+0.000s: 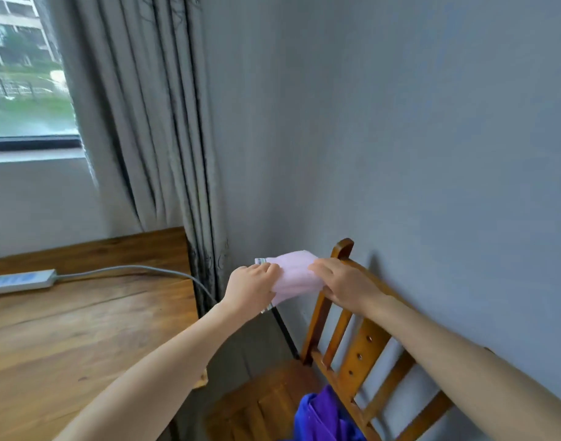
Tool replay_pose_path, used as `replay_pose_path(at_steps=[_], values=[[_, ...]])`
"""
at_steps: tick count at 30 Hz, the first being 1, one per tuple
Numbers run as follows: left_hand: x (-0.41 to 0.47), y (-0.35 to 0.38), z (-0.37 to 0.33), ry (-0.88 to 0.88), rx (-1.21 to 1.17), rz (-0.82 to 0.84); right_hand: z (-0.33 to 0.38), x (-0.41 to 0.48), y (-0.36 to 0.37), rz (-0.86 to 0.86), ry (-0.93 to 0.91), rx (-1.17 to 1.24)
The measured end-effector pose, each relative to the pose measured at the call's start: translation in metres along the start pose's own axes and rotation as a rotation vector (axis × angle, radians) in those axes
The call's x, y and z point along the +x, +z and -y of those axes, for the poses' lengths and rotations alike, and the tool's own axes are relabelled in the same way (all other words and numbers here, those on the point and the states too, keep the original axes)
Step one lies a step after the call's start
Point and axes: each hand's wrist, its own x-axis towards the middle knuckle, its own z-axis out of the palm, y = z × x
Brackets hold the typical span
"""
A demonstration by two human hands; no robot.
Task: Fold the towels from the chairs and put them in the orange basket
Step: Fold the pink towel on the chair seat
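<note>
Fingers of the left hand curl round one end of the towel; the right hand grips the other end, fingers bent over it; the pink towel is bunched between them at the top rail of the chair; a purple cloth lies on its seat.

Two bare forearms reach forward; left grip and right grip, close together, pinch one pink towel.
</note>
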Motion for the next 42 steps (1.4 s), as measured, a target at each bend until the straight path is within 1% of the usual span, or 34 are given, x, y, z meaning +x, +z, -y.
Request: replay_pose_path(at_steps=[4, 7, 11, 13, 15, 18, 19, 21, 23, 24, 26, 30, 32, 33, 34, 35, 36, 38, 42], values=[[0.036, -0.041, 0.006, 0.068, -0.009, -0.152, -0.013, 0.021, -0.047, -0.129, 0.038, -0.052], [0.057, -0.066, 0.014, 0.112, 0.050, -0.267, -0.018, 0.036, -0.078, -0.202, 0.039, -0.089], [0.074, -0.095, 0.030, 0.116, 0.124, -0.369, -0.021, 0.063, -0.103, -0.288, -0.012, -0.105], [0.071, -0.106, 0.046, 0.098, 0.156, -0.398, -0.019, 0.085, -0.105, -0.335, -0.064, -0.096], [0.060, -0.114, 0.060, 0.027, 0.235, -0.409, -0.011, 0.106, -0.105, -0.359, -0.150, -0.044], [0.031, -0.122, 0.077, -0.047, 0.292, -0.359, 0.008, 0.131, -0.093, -0.390, -0.280, 0.011], [0.016, -0.124, 0.081, -0.097, 0.355, -0.335, 0.017, 0.138, -0.087, -0.385, -0.345, 0.055], [-0.017, -0.130, 0.086, -0.194, 0.401, -0.279, 0.035, 0.152, -0.070, -0.328, -0.454, 0.112], [-0.056, -0.136, 0.087, -0.322, 0.460, -0.250, 0.063, 0.163, -0.057, -0.296, -0.563, 0.163], [-0.082, -0.140, 0.081, -0.425, 0.495, -0.218, 0.083, 0.163, -0.049, -0.265, -0.637, 0.195], [-0.125, -0.145, 0.073, -0.528, 0.490, -0.175, 0.115, 0.162, -0.037, -0.274, -0.724, 0.220], [-0.214, -0.160, 0.025, -0.830, 0.615, -0.107, 0.190, 0.142, -0.029, -0.217, -0.970, 0.383], [-0.252, -0.166, 0.007, -0.908, 0.621, -0.053, 0.222, 0.126, -0.031, -0.216, -1.017, 0.426], [-0.274, -0.174, -0.009, -0.993, 0.640, 0.017, 0.242, 0.113, -0.035, -0.178, -1.054, 0.473], [-0.295, -0.184, -0.026, -1.077, 0.676, 0.031, 0.265, 0.099, -0.038, -0.108, -1.101, 0.481], [-0.316, -0.193, -0.041, -1.124, 0.705, 0.016, 0.286, 0.085, -0.041, -0.075, -1.140, 0.497], [-0.337, -0.202, -0.056, -1.165, 0.702, 0.014, 0.305, 0.073, -0.044, -0.077, -1.182, 0.519], [-0.369, -0.217, -0.082, -1.259, 0.692, 0.073, 0.337, 0.054, -0.052, -0.054, -1.256, 0.585], [-0.407, -0.236, -0.125, -1.376, 0.719, 0.101, 0.383, 0.026, -0.068, -0.040, -1.362, 0.608]])
